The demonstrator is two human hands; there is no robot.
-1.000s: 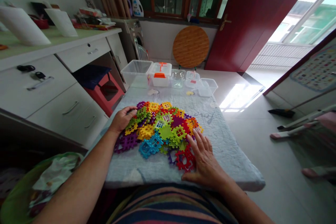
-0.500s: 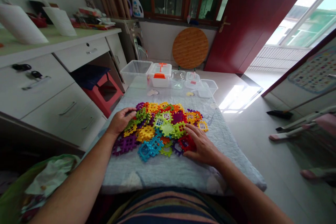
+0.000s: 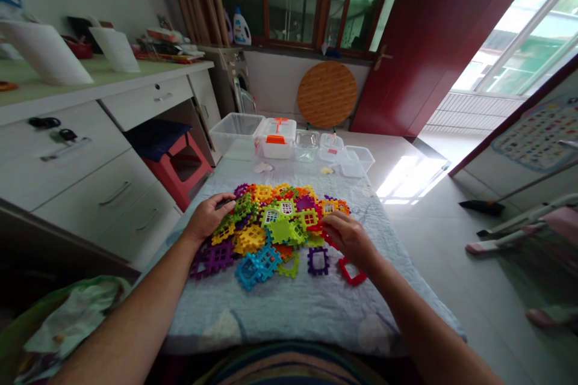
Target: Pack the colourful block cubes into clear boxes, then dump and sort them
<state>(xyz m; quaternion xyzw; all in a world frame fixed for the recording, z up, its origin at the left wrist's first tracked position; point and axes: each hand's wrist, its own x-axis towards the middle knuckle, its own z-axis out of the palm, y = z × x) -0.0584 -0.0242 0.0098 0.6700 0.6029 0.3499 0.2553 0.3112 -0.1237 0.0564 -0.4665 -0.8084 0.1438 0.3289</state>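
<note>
A heap of colourful interlocking plastic building pieces with toothed edges [image 3: 280, 230] lies on the cloth-covered table. My left hand [image 3: 208, 216] rests against the heap's left side, thumb and fingers apart, beside green pieces [image 3: 244, 207]. On the right, my right hand [image 3: 350, 233] has its fingers pinched together at a red toothed piece [image 3: 330, 240], which they partly hide. Below that hand a red square frame piece [image 3: 351, 272] lies by itself, with a purple frame piece [image 3: 318, 261] to its left. Blue pieces [image 3: 258, 264] sit at the heap's near edge.
Along the table's far edge stand a large clear bin [image 3: 237, 132], a lidded box with orange latch [image 3: 276, 139] and several smaller clear containers [image 3: 356, 160]. A red stool [image 3: 183, 162] and white drawers [image 3: 112, 186] are at the left. A bag [image 3: 67, 325] sits low left.
My right hand has lifted off the near right pieces and moved up, fingers closing. The red and purple frames now lie separate from the heap. My left hand stays nearly in place.
</note>
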